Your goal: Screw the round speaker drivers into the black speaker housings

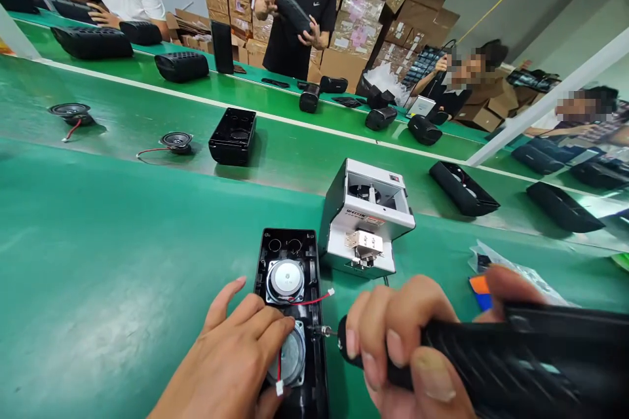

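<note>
In the head view, a black speaker housing (317, 380) lies open side up on the green bench. Two round speaker drivers are seated in it: the upper driver (286, 278) in plain sight, the lower driver (293, 359) partly covered by my left hand (236, 357). That hand curls its fingers and thumb about the lower driver, one finger lifted out to the left. Red leads with white plugs come from both drivers. My right hand (403, 340) wraps round a black electric screwdriver (521, 357), whose bit points left at the housing's right side; the exact contact is hidden.
Just behind the housing stands a white and black screw feeder (366, 216). A plastic bag (515, 268) lies to the right. Beyond are a black housing (233, 137), loose drivers (175, 142) and several black speakers (462, 188). A co-worker (299, 13) across the bench holds a speaker.
</note>
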Demonstrator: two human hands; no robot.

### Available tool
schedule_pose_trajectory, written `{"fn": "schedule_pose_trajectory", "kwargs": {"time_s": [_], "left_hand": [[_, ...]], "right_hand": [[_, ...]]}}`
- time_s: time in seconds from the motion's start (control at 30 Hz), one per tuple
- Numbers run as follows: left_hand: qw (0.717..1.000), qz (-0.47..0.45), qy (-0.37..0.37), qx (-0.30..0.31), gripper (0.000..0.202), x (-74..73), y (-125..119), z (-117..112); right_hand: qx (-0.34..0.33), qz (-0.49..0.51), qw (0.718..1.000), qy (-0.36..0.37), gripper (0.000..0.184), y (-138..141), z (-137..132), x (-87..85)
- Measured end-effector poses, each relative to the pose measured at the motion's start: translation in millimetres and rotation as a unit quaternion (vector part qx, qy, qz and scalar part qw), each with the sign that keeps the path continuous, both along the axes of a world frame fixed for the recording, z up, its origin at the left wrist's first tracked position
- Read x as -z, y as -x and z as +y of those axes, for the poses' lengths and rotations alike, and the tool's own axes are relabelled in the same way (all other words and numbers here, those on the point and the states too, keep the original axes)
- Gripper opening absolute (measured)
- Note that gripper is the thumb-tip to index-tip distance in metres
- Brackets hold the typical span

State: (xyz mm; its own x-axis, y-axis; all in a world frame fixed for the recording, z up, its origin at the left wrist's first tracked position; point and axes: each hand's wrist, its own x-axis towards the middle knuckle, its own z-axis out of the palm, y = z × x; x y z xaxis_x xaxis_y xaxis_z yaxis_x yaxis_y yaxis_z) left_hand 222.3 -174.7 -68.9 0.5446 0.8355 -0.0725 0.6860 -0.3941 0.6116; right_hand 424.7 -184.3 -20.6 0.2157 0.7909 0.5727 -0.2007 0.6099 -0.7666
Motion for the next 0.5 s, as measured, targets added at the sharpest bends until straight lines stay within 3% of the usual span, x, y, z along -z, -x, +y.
{"fn": "schedule_pose_trajectory", "kwargs": {"time_s": [0.23, 0.5], "left_hand": [[1.000, -0.012, 0.012, -0.016, 0.047, 4.6, -1, -2], [1.000, -0.020, 0.001, -0.023, 0.054, 6.9, -2, -1]], "right_hand": [[0.008, -0.018, 1.000, 0.009, 0.057, 9, 10, 24.1], [0.023, -0.033, 0.999, 0.011, 0.048, 17, 16, 31.1]]}}
